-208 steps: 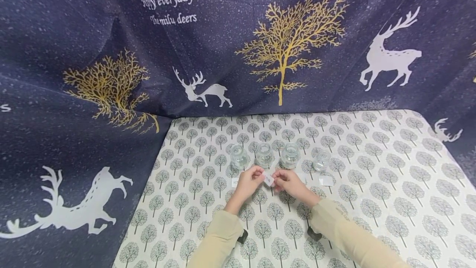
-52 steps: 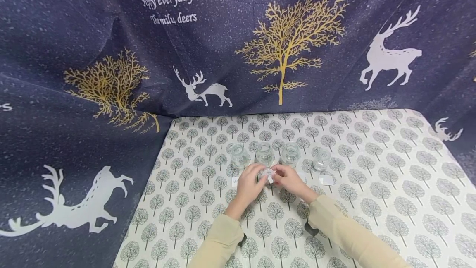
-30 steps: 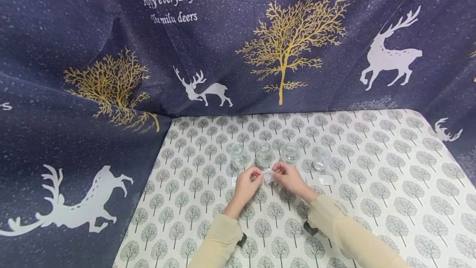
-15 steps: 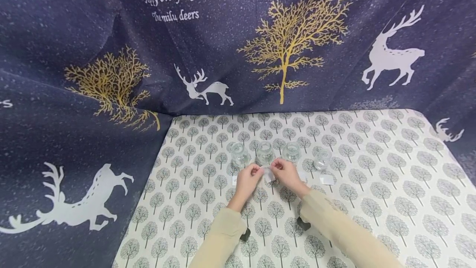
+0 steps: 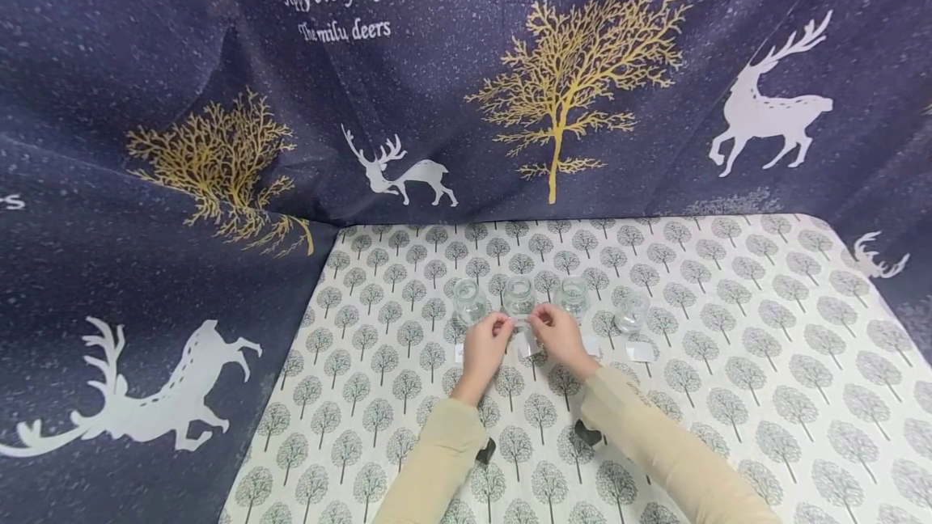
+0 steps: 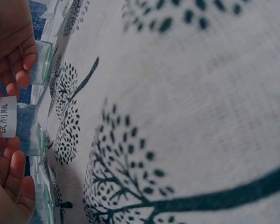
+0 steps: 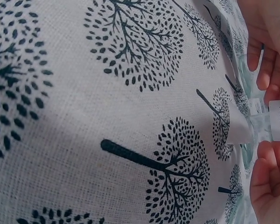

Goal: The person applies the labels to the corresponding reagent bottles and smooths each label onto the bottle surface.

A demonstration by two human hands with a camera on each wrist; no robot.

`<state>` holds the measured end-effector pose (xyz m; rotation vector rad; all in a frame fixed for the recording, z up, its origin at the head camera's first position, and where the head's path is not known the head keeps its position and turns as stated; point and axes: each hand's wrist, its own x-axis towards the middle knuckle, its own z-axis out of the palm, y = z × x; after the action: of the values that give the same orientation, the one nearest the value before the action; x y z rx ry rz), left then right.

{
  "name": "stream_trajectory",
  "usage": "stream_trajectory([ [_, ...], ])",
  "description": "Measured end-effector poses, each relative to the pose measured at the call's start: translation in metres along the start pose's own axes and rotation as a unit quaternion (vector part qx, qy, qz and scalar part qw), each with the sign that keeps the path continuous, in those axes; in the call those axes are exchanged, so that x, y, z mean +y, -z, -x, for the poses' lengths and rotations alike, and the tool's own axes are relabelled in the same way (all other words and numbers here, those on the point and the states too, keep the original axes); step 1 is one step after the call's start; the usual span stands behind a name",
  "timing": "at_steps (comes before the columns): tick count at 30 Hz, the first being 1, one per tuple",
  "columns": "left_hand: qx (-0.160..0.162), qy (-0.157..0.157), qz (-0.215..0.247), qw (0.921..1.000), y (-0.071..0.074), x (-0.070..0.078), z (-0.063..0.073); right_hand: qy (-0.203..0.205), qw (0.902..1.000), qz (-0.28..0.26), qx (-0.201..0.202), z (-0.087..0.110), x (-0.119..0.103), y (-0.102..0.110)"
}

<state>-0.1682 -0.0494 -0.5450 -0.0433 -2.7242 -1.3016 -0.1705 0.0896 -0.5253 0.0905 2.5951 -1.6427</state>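
A small white label (image 6: 7, 116) with printed characters is stretched between both hands. My left hand (image 5: 484, 344) pinches one end of it, and my right hand (image 5: 559, 336) pinches the other. Right behind the label stands the second glass jar from the left (image 5: 520, 289), its lower part hidden by fingers and label. Whether the label touches the glass I cannot tell. A white slip of paper (image 5: 527, 344) shows just below the hands. In the left wrist view the left hand (image 6: 11, 184) is low and the right hand (image 6: 11, 37) high.
A glass jar (image 5: 469, 302) stands to the left, another jar (image 5: 572, 297) to the right, and a smaller clear jar (image 5: 632, 315) further right. White slips lie in front: a left slip (image 5: 459, 352), a middle slip (image 5: 593, 344) and a right slip (image 5: 641, 352). Tree-patterned cloth (image 5: 349, 427) covers the table.
Earlier the hands worked at a white piece in front of the jars. The label then came apart from a slip now below it, and both hands moved it forward to the second jar.
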Motion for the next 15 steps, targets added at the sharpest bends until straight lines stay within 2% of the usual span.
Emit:
stream_trajectory([
  [6,0.015,-0.009,-0.027,0.9995,-0.0006,-0.0004,-0.0023,0.01,0.9999,-0.004,0.008,-0.0009,0.0006,-0.0015],
  [11,0.021,-0.005,-0.039,0.999,-0.0017,-0.0003,-0.0039,0.042,0.9986,-0.021,0.024,0.0016,0.0012,-0.0016],
  [15,0.02,0.002,-0.033,0.9993,-0.0026,0.0011,-0.0046,0.032,0.9989,-0.023,0.025,0.0017,0.0004,-0.0013],
])
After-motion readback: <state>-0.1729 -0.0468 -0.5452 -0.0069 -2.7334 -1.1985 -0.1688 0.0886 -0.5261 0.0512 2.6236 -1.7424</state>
